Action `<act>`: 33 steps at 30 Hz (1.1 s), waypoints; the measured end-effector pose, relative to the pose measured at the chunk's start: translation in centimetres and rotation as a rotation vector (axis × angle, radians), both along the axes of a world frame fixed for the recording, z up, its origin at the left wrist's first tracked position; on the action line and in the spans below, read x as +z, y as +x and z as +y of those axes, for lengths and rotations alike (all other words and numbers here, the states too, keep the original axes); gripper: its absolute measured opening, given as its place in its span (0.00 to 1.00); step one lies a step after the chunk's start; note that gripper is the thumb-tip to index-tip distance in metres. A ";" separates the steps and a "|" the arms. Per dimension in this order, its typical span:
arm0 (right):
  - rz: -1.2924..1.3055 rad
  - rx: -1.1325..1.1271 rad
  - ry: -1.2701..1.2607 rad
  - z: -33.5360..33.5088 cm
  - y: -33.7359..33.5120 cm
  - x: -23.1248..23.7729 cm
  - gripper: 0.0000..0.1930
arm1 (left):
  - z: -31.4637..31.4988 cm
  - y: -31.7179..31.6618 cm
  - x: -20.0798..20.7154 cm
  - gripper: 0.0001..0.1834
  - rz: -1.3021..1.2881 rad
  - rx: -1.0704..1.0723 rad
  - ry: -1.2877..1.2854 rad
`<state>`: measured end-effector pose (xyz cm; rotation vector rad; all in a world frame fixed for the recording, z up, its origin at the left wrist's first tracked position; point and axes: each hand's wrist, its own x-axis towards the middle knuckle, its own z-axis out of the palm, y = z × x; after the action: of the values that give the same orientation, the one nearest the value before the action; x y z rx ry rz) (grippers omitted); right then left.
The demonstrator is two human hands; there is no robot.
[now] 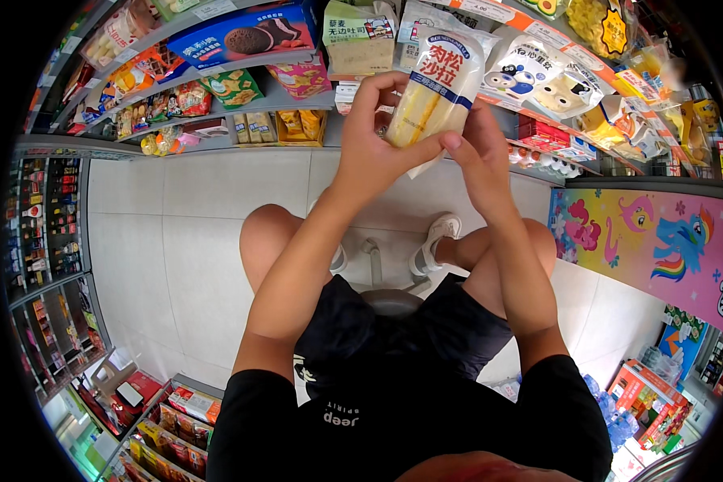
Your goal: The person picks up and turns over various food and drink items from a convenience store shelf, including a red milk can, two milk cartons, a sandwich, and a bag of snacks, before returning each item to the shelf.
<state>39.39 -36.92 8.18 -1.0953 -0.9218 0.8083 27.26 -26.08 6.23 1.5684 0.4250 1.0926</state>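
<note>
A long packaged bread roll (426, 104) in clear wrap, with a blue band and red print, is held up in front of the shelf. My left hand (375, 145) wraps its left side, with the thumb across the lower end. On the other side my right hand (484, 157) grips its right edge, the thumb tip close to the left thumb. Most of the right fingers are hidden behind the pack. Just beyond it sit a bag of sliced toast (360, 44) and white bread bags with cartoon faces (542, 74).
Curved grey shelves hold a blue cookie box (245, 38), a green snack bag (231, 87) and a pink one (300, 74). A colourful pony-print panel (647, 249) stands at right. Bottle racks (50, 213) line the left. I sit on a low stool (390, 302) over a tiled floor (209, 185).
</note>
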 end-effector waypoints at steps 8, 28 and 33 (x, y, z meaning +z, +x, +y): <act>0.190 -0.022 -0.110 -0.1 0.5 0.5 0.24 | -0.3 0.0 0.3 0.43 0.121 0.019 0.073; -0.101 0.133 -0.283 -0.8 0.8 -0.5 0.11 | 2.4 -0.4 2.4 0.17 0.004 -0.123 -0.553; -0.096 0.113 -0.298 -0.8 0.4 -0.1 0.11 | 3.0 -0.7 2.0 0.20 0.062 -0.145 -0.611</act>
<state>39.78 -37.69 8.10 -1.3591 -0.9703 1.0171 26.54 -23.05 8.25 1.0707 0.6108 0.7105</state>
